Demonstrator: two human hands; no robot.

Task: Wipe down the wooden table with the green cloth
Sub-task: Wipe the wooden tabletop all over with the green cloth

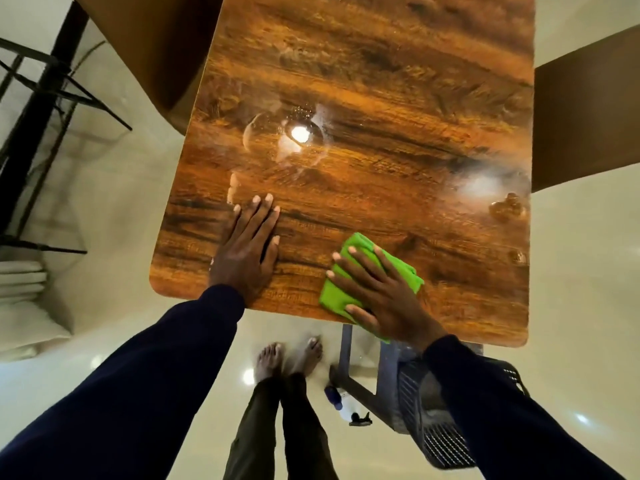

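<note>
The wooden table (381, 98) fills the middle of the view, glossy, with wet streaks and droplets near its centre. A folded green cloth (349, 244) lies near the table's front edge. My right hand (377, 289) presses flat on the cloth with fingers spread and straight. My left hand (249, 247) rests flat on the bare wood to the left of the cloth, fingers straight and together.
A grey plastic chair (433, 410) stands under the table's front right. A spray bottle (343, 405) lies on the pale floor beside it. My bare feet (287, 358) are at the table's front edge. A black metal rack (41, 81) stands at left.
</note>
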